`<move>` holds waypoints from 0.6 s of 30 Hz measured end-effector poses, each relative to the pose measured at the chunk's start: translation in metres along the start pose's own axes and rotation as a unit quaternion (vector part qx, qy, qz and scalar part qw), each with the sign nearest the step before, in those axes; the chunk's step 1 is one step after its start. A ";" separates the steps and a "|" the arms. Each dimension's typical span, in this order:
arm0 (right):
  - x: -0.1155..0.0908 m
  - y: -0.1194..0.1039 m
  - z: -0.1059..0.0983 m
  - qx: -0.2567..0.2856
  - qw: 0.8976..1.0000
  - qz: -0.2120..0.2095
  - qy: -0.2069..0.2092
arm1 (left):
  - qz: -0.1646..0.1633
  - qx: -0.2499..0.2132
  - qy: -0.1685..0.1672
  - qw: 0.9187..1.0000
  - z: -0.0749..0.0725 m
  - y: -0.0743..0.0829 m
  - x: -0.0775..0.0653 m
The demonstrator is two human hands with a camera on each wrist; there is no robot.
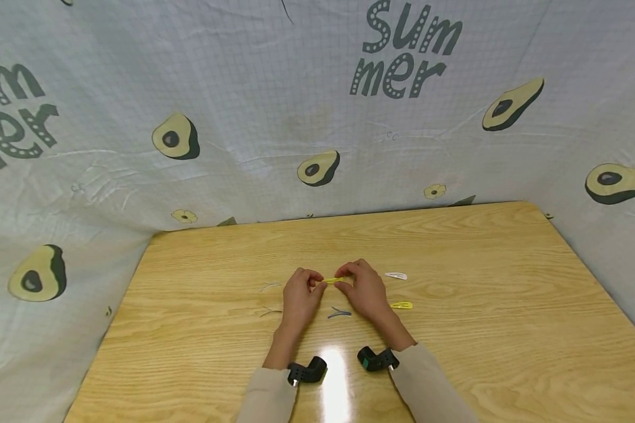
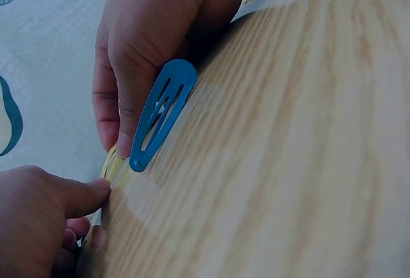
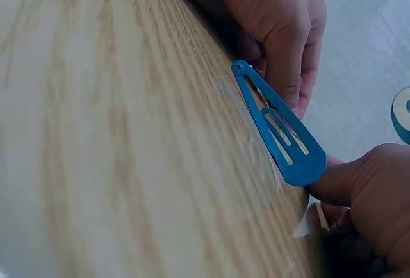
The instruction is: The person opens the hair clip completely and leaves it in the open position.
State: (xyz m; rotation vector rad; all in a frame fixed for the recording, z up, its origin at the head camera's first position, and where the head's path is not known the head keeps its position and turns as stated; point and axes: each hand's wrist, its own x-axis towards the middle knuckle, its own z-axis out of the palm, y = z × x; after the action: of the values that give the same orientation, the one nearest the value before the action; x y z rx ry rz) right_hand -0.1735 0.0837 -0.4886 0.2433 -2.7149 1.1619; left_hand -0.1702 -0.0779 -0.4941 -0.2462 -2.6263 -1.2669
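- Both hands meet near the middle of the worktop: the left hand and the right hand each pinch one end of a yellow hair clip with curled fingers and thumb, so the clip spans the small gap between them.
- From the left hand the yellow clip lies at about 2 o'clock; from the right hand, at about 10 o'clock. It seems held just above the wood, though whether it touches cannot be told.
- A blue hair clip lies flat on the worktop at 6 o'clock from the yellow one, between the two wrists and just beside the right hand. Both wrist views show it large: a blue teardrop shape with a slotted centre.
- A second yellow clip lies at 4 o'clock, just right of the right hand; a white clip lies at 3 o'clock, near but apart.
- Faint pale marks at 9 o'clock of the left hand are too dim to identify.
- Open wood runs wide on every side; the far edge meets an avocado-print cloth at 12 o'clock.
- In the wrist views the held clip is mostly hidden behind fingers; only a thin yellow sliver shows.
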 end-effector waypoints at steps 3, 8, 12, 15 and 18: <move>0.000 0.000 0.000 0.003 1.000 -0.003 0.002 | 0.003 0.000 0.002 1.000 0.000 -0.001 0.000; 0.000 0.001 0.000 0.010 1.000 -0.009 0.003 | 0.007 0.006 0.004 1.000 0.001 -0.002 0.001; 0.001 0.003 0.001 0.014 1.000 -0.016 -0.001 | 0.013 0.006 0.007 1.000 0.001 -0.003 0.001; 0.001 0.004 0.001 0.021 1.000 -0.020 0.003 | 0.019 0.006 0.013 1.000 0.002 -0.003 0.001; 0.000 0.004 0.001 0.035 0.999 -0.024 0.009 | 0.023 0.004 0.019 1.000 0.001 -0.003 0.002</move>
State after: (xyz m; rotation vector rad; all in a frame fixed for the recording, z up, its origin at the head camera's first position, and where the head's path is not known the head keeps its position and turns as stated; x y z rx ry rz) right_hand -0.1748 0.0861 -0.4920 0.3042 -2.6399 1.2409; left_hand -0.1729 -0.0788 -0.4970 -0.2772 -2.5785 -1.2330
